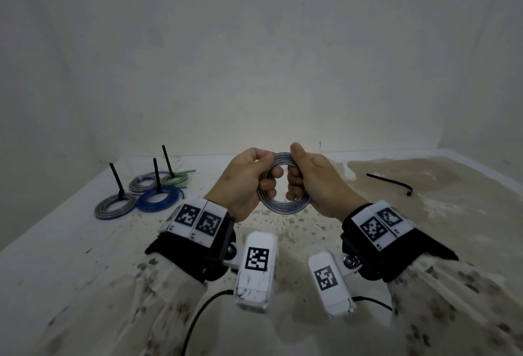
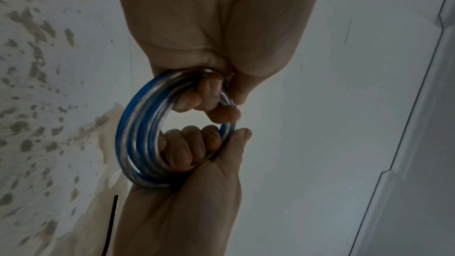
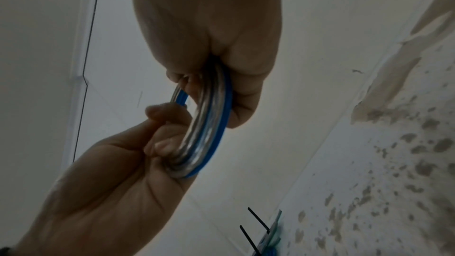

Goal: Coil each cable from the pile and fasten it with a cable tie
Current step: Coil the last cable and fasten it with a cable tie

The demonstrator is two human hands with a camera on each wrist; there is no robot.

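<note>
A coiled silver-and-blue cable (image 1: 285,208) is held up over the table, in the middle of the head view. My left hand (image 1: 254,177) grips the coil's left side, fingers curled through the ring. My right hand (image 1: 302,180) grips its right side, thumb on top. In the left wrist view the coil (image 2: 138,133) sits between my left hand (image 2: 216,26) above and my right hand (image 2: 184,211) below. The right wrist view shows the coil (image 3: 209,133) the same way. One loose black cable tie (image 1: 390,183) lies on the table to the right.
Several tied coils (image 1: 160,200) lie at the back left of the white speckled table (image 1: 85,256), their black tie tails standing upright; they also show low in the right wrist view as tied coils (image 3: 268,240). A brownish stained patch (image 1: 438,200) covers the table's right side. A wall stands behind.
</note>
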